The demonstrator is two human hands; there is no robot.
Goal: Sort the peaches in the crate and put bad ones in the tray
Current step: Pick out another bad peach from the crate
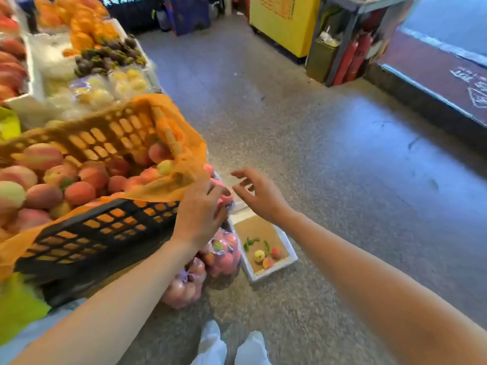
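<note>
A black slatted crate lined with orange plastic stands at the left, full of pink and yellow peaches. At its right corner my left hand curls its fingers round a pink peach. My right hand hovers just to the right with fingers spread and holds nothing. Below both hands, on the floor, lies a white foam tray with a brown liner. Three small peaches and some green leaves lie in it.
Clear bags of peaches hang or lean under the crate's corner, beside the tray. Behind the crate a stall holds oranges, dark fruit and wrapped yellow fruit. A yellow cabinet stands at the back. My white shoes are on the speckled floor.
</note>
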